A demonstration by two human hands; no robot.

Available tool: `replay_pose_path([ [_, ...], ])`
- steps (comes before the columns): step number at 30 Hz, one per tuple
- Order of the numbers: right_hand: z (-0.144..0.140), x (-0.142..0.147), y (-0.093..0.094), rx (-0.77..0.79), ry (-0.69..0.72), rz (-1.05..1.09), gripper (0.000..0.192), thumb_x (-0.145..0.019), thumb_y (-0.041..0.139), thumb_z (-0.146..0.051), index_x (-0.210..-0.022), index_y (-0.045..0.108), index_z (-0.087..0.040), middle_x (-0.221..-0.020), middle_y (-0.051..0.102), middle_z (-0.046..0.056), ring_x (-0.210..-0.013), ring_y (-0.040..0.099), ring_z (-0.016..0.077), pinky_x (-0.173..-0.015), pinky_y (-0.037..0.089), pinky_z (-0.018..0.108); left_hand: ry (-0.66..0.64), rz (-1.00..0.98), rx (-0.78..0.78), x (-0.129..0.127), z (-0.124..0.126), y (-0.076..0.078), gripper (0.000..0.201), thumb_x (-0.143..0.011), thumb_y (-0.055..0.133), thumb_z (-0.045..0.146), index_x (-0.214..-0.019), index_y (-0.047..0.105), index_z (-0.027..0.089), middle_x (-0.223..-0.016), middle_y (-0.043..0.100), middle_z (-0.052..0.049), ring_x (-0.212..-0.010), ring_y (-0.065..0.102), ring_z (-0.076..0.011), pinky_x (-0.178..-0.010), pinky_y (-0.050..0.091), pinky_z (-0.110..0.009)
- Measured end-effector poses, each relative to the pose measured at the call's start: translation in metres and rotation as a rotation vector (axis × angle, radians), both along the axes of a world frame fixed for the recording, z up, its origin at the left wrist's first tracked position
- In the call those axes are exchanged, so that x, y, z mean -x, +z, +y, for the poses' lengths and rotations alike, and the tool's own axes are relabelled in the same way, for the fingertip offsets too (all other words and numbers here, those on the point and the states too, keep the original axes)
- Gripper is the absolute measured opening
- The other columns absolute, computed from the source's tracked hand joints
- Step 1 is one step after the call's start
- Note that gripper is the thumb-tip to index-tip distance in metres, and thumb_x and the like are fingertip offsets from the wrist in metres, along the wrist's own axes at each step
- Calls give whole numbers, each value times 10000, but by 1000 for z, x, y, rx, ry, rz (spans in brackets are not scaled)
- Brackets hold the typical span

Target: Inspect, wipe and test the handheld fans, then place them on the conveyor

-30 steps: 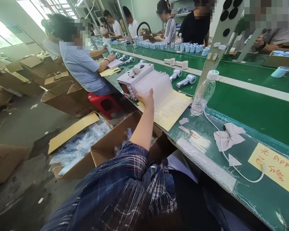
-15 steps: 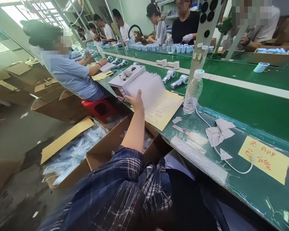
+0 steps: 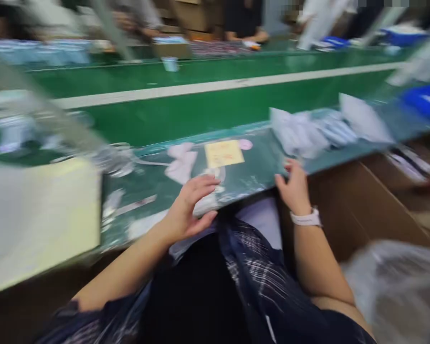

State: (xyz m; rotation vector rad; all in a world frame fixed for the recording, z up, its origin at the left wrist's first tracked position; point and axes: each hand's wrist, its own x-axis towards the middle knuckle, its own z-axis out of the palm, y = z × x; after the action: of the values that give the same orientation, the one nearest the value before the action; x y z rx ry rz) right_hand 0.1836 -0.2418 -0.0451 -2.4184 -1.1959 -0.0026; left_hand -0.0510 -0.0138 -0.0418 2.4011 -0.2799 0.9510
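Observation:
Over the front edge of the green table my left hand (image 3: 191,205) is open, with the thumb apart from the stretched fingers and nothing in it. Just beyond its fingertips lie a yellow note (image 3: 224,153) and a crumpled white paper (image 3: 182,163). My right hand (image 3: 294,185), with a pale wristband (image 3: 306,217), is at the table edge. Its thumb and bent fingers are apart, and I see nothing held. White plastic bags (image 3: 297,136) with things inside lie close beyond it. Motion blurs the whole view.
To the left lies a large yellow sheet (image 3: 80,205), with a blurred clear bottle (image 3: 116,158) behind it. A white-striped green belt (image 3: 200,112) runs across. At the right are a blue object (image 3: 424,101), cardboard (image 3: 340,205) and clear plastic (image 3: 397,282). People stand opposite.
My view has swung right, away from the box and stack of sheets. My left hand has let go of the white sheets and come to the table's front edge. My right hand has come into view.

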Motion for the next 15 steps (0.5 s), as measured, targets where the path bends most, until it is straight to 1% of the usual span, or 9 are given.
replay_pose_path([
  [2, -69, 5, 7, 59, -180, 52, 498, -1044, 777, -407, -1494, 685, -216, -1592, 636, 156, -1466, 613, 354, -1256, 528, 618, -152, 121, -24, -27, -10, -20, 894, -956, 707, 351, -1735, 348, 603, -1523, 755, -60, -1417, 740, -326, -1123, 684, -658],
  [4, -133, 21, 19, 95, -306, 139, 447, -1001, 775, -343, -1434, 733, -239, -1539, 690, 135, -1445, 639, 338, -1288, 512, 563, -158, 180, -52, -50, -15, -40, 856, -930, 731, 442, -1695, 410, 654, -1656, 667, -2, -1473, 701, -395, -1138, 650, -751],
  [6, -199, 43, 40, 102, -449, 225, 430, -985, 743, -363, -1402, 748, -260, -1462, 743, 115, -1357, 698, 325, -1251, 544, 539, -126, 220, -42, -64, -15, -55, 840, -886, 713, 522, -1623, 399, 772, -1759, 497, 207, -1555, 625, -428, -1234, 561, -796],
  [8, -268, 70, 65, 91, -630, 296, 433, -990, 691, -466, -1364, 752, -256, -1367, 783, 126, -1229, 750, 334, -1164, 590, 575, -98, 299, -16, -71, -12, -62, 797, -848, 651, 602, -1520, 346, 903, -1706, 312, 464, -1634, 532, -419, -1325, 475, -760],
  [10, -337, 97, 89, 88, -800, 384, 424, -968, 650, -604, -1148, 795, -248, -1119, 820, 143, -1019, 777, 344, -1027, 629, 600, -103, 359, -22, -72, -10, -62, 771, -847, 600, 634, -1477, 296, 956, -1644, 211, 567, -1675, 475, -417, -1357, 441, -731],
  [11, -368, 110, 98, 86, -870, 441, 467, -937, 644, -679, -1028, 797, -247, -970, 810, 145, -908, 772, 343, -942, 646, 593, -115, 369, -50, -71, -9, -61, 790, -875, 602, 612, -1526, 280, 922, -1692, 207, 532, -1677, 469, -433, -1359, 436, -746],
  [12, -397, 122, 103, 82, -934, 505, 528, -904, 641, -753, -961, 790, -249, -860, 792, 140, -814, 759, 335, -864, 653, 579, -127, 360, -95, -70, -10, -59, 804, -918, 620, 565, -1605, 307, 842, -1781, 238, 424, -1667, 477, -465, -1348, 441, -776],
  [14, -440, 143, 100, 57, -1041, 628, 628, -808, 662, -881, -861, 761, -263, -715, 758, 119, -690, 738, 327, -717, 645, 534, -133, 305, -211, -69, -12, -54, 735, -1006, 652, 460, -1719, 479, 512, -1864, 407, 26, -1611, 521, -553, -1283, 483, -827],
  [15, -454, 151, 91, 39, -1077, 683, 642, -784, 682, -906, -805, 738, -266, -651, 731, 103, -641, 724, 314, -656, 630, 498, -123, 279, -270, -68, -14, -52, 654, -1039, 656, 426, -1679, 579, 313, -1790, 504, -168, -1575, 543, -594, -1249, 503, -835],
])
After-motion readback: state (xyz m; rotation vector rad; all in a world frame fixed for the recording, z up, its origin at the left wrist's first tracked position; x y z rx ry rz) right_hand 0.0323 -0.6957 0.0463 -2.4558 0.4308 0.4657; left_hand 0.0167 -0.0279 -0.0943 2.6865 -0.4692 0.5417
